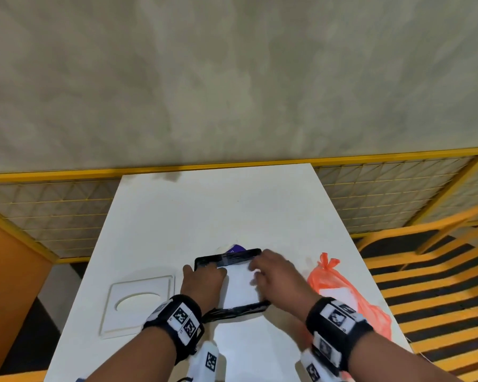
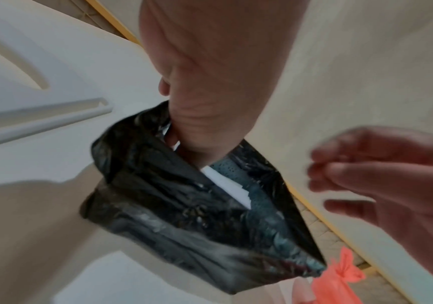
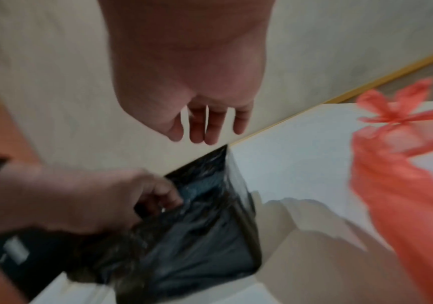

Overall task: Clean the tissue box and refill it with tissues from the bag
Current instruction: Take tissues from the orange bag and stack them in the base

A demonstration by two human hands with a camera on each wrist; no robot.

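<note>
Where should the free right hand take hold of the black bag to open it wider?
On the bag's right-hand rim, opposite the left hand, which already pinches the left rim. Come in from above and the right with the right hand, open and hovering there. The mouth faces up with white tissue showing, so pulling the rims apart probably widens it.

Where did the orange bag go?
In the head view, the orange bag lies knotted on the white table, near its right edge, just right of the right hand and the black-lined box.
</note>
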